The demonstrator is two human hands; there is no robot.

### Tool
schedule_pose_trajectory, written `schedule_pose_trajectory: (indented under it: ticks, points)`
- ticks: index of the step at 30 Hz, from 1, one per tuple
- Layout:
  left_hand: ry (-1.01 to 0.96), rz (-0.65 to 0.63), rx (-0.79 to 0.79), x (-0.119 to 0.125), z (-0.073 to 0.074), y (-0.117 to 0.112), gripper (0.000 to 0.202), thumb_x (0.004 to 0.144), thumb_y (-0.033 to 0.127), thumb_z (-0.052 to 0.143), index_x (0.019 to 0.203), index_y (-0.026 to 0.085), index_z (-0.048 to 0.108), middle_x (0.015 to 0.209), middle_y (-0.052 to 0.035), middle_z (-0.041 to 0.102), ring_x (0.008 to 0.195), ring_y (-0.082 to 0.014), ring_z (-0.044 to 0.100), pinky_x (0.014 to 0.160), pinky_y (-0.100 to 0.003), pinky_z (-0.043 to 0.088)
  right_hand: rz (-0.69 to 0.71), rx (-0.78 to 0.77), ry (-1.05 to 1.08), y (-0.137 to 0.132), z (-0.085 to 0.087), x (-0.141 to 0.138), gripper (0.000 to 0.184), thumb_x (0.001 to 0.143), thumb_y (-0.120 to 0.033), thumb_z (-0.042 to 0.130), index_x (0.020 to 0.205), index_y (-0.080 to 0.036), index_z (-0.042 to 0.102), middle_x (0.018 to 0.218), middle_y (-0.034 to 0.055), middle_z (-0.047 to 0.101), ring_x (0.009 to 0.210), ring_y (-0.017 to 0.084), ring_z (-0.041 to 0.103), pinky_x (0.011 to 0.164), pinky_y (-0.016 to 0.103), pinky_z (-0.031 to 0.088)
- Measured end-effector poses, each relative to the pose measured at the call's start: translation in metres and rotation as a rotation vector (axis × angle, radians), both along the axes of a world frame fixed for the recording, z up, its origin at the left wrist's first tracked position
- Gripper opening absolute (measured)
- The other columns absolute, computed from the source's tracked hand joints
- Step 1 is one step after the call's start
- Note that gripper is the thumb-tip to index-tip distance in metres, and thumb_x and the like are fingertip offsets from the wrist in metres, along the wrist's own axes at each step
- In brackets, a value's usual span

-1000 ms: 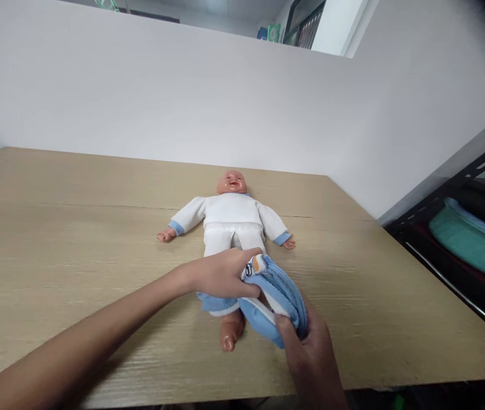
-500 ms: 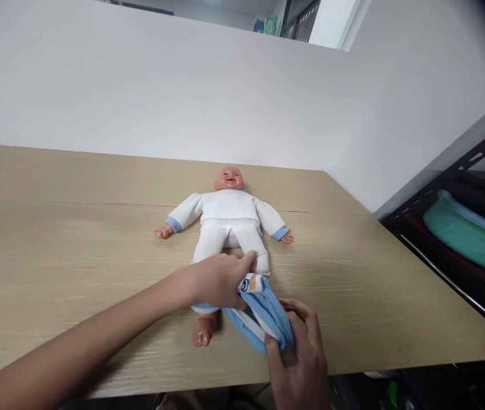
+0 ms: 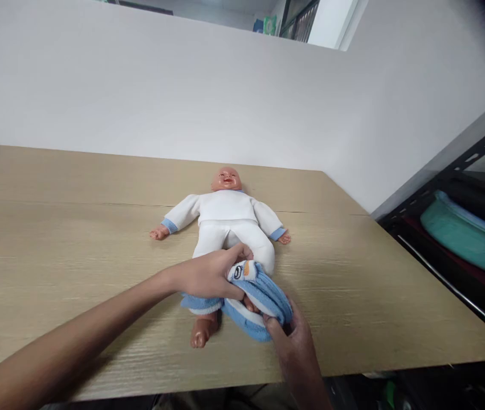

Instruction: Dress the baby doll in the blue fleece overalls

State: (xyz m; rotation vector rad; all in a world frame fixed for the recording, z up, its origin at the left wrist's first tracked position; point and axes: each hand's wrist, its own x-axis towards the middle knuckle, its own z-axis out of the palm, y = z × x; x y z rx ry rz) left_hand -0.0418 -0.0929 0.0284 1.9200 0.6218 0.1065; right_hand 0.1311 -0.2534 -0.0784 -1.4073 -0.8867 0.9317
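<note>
Tabletop (image 3: 97,245) lies beneath blue garment (image 3: 268,293) held between fingers (image 3: 273,328).

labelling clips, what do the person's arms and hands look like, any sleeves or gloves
The left hand and right hand are ungloved, with no rings or watch showing. The left forearm is slim, bare and without visible markings; the short visible stretch of right forearm is also sleeveless.

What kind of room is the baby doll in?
Maybe a workroom or storeroom, though I can't be sure. The doll lies on a big wooden table, a plain white wall stands behind it, and a dark slotted metal rack is at the picture's right.
</note>
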Motion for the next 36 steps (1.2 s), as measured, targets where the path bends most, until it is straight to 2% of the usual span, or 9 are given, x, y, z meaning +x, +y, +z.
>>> schedule_pose_trajectory:
  ticks: [4,9,15,19,22,26,29,32,36]
  points:
    - [-0.025,0.058,-0.01,-0.005,0.0,-0.004,0.052,0.078,0.023,0.074,0.125,0.023,0.048,0.107,-0.0014,0.065,0.094,-0.0248,0.065,0.08,-0.037,0.053,0.057,-0.027,0.05,0.002,0.007,-0.002,0.034,0.078,-0.024,0.071,0.112,-0.023,0.073,0.1,0.0045,0.08,0.093,0.025,0.076,0.08,0.032,0.063]
    - [-0.113,0.054,-0.004,-0.007,-0.005,-0.008,0.052,0.079,0.02,0.074,0.125,0.022,0.05,0.107,-0.0005,0.064,0.092,-0.0224,0.062,0.079,-0.034,0.051,-0.007,0.008,0.051,-0.001,0.01,-0.013,0.043,0.075,-0.017,0.071,0.117,-0.025,0.068,0.097,0.0013,0.076,0.088,0.022,0.074,0.083,0.031,0.062]
    - [-0.185,0.013,0.045,-0.013,-0.011,-0.006,0.053,0.081,0.015,0.072,0.13,0.023,0.055,0.112,-0.0009,0.066,0.097,-0.0219,0.062,0.085,-0.033,0.049,-0.057,0.145,0.076,0.01,0.009,-0.003,0.042,0.081,-0.019,0.072,0.121,-0.026,0.059,0.129,0.0057,0.07,0.105,0.019,0.073,0.088,0.026,0.06]
    - [-0.183,-0.004,-0.022,-0.021,-0.01,-0.002,0.034,0.085,0.015,0.073,0.117,0.022,0.064,0.099,0.0022,0.065,0.089,-0.018,0.06,0.077,-0.028,0.046,0.101,0.137,-0.084,0.023,0.014,0.021,0.046,0.082,-0.015,0.069,0.126,-0.026,0.059,0.113,0.0028,0.073,0.103,0.02,0.073,0.089,0.029,0.059]
    - [-0.169,-0.013,-0.035,-0.024,-0.01,0.0,0.015,0.093,0.027,0.076,0.102,0.02,0.067,0.088,0.0028,0.063,0.08,-0.0163,0.058,0.07,-0.026,0.045,0.243,0.133,-0.3,0.036,0.029,0.043,0.04,0.081,-0.013,0.067,0.118,-0.026,0.064,0.107,0.0008,0.073,0.098,0.02,0.072,0.087,0.03,0.057]
    - [-0.161,-0.009,0.205,-0.026,-0.009,0.003,0.028,0.091,0.045,0.084,0.097,0.02,0.071,0.094,-0.0003,0.066,0.089,-0.0202,0.061,0.08,-0.031,0.048,0.548,0.158,-0.555,0.058,0.059,0.068,0.031,0.083,-0.014,0.072,0.111,-0.025,0.068,0.097,-0.001,0.071,0.089,0.02,0.068,0.084,0.031,0.053]
    - [-0.141,-0.011,0.438,-0.034,-0.009,0.003,0.038,0.089,0.052,0.086,0.11,0.023,0.072,0.116,-0.0047,0.068,0.111,-0.026,0.061,0.101,-0.037,0.046,0.74,0.185,-0.664,0.071,0.078,0.08,0.022,0.088,-0.023,0.077,0.108,-0.024,0.068,0.105,0.0021,0.069,0.1,0.024,0.065,0.093,0.035,0.053]
    - [-0.069,0.045,0.591,-0.052,-0.008,0.001,0.042,0.092,0.056,0.081,0.119,0.026,0.069,0.149,-0.0083,0.057,0.138,-0.0341,0.047,0.117,-0.045,0.037,0.838,0.178,-0.723,0.078,0.087,0.086,0.027,0.089,-0.033,0.081,0.111,-0.025,0.068,0.118,0.0051,0.064,0.114,0.026,0.062,0.105,0.039,0.051]
    - [0.042,0.115,0.573,-0.074,-0.009,0.003,0.036,0.093,0.053,0.078,0.115,0.027,0.067,0.169,-0.0055,0.037,0.155,-0.0404,0.026,0.122,-0.053,0.031,0.916,0.198,-0.657,0.088,0.085,0.088,0.024,0.096,-0.038,0.075,0.116,-0.026,0.069,0.125,0.0063,0.061,0.122,0.025,0.059,0.113,0.039,0.047]
